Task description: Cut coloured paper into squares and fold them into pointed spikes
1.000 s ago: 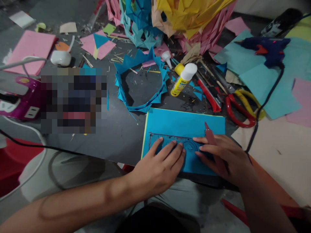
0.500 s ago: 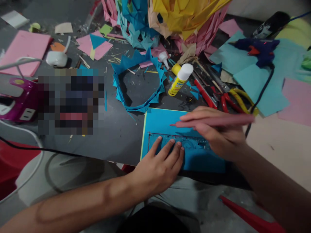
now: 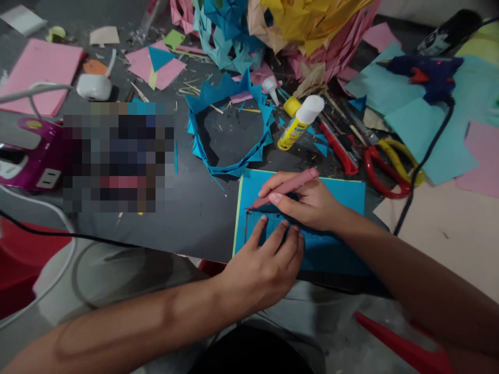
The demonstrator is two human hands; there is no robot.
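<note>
On the desk lies a sheet of blue paper with a pale yellow-green left edge. My left hand rests over it with fingers spread, pressing down a clear ruler that they partly cover. A dark line runs down the paper near the ruler's left end. My right hand grips a reddish-pink pen, its tip touching down near the ruler's upper left corner. Just behind the paper stands a ring of folded blue paper, and a yellow glue stick with a white cap is beside it.
Scissors and a red cutter lie right of the glue stick. A glue gun sits on light-blue sheets, its black cord trailing forward. Folded-paper work rises at the back. A purple power socket block is at left.
My right hand has moved left and lowered the pen from above the paper to the ruler's upper left corner. My left hand keeps its place on the ruler. The view has shifted slightly.
</note>
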